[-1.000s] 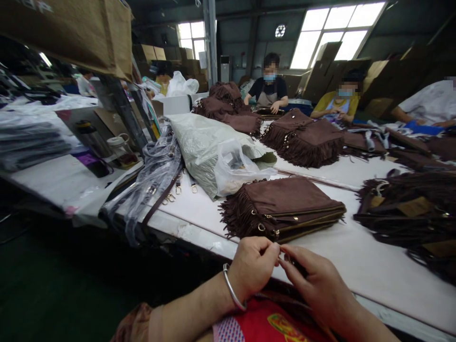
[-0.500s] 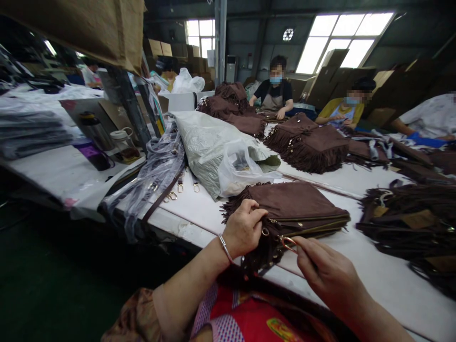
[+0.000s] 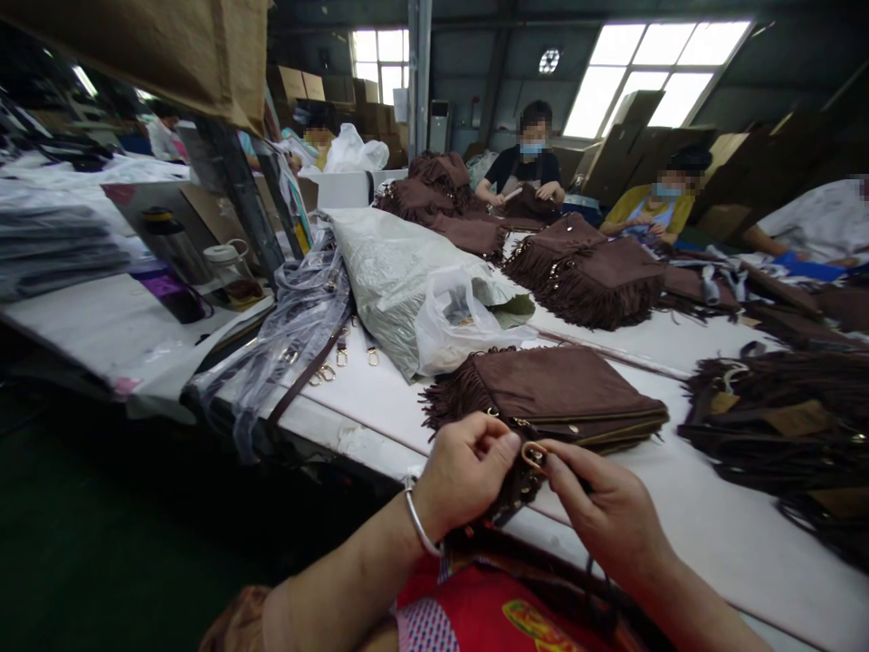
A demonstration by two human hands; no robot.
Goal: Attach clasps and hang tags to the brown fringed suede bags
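Note:
A short stack of brown fringed bags (image 3: 563, 385) with brass zippers lies on the table in front of me. At its near left corner, my left hand (image 3: 465, 475) is closed in a pinch; what sits between its fingertips is hidden. My right hand (image 3: 604, 503) pinches a gold-coloured metal ring (image 3: 527, 459) between thumb and fingers, close to the left fingertips. Dark fringe with small metal studs (image 3: 526, 489) hangs below the ring at the table edge.
Left of the bags lie a pale woven sack (image 3: 380, 263), a white plastic bag (image 3: 452, 326) and plastic-wrapped straps (image 3: 305, 308) with gold clasps. More fringed bags (image 3: 590, 272) are piled ahead, others (image 3: 780, 426) at right. A masked co-worker (image 3: 522, 172) sits across the table.
My left hand has moved down towards me, off the bag's corner. The right hand has brought the ring left, nearer to it. The co-worker across has raised a brown piece.

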